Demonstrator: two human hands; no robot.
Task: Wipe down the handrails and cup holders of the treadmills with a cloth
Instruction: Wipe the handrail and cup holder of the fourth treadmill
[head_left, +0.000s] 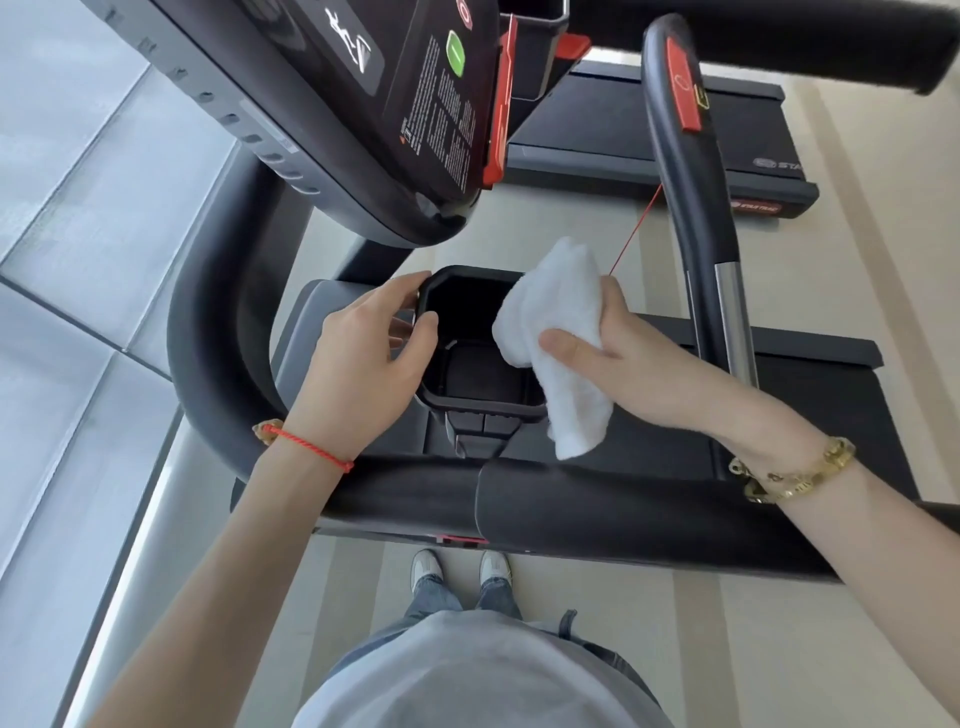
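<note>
Black treadmill handrail (597, 499) runs left-right just in front of you, curving up and away on the left. Console (374, 104) overhangs from above-left; a second upright handle (696, 208) stands on the right. Cup holder (483, 408), opening up, sits between rail and console, with room inside and a gap on each side. Your left hand (358, 364) curls its grip on the holder's left rim, thumb over the edge. Your right hand (628, 358) pinches a folded white cloth (561, 338), its long axis top to bottom, draped over the holder's right rim, lower end hanging free above the rail.
</note>
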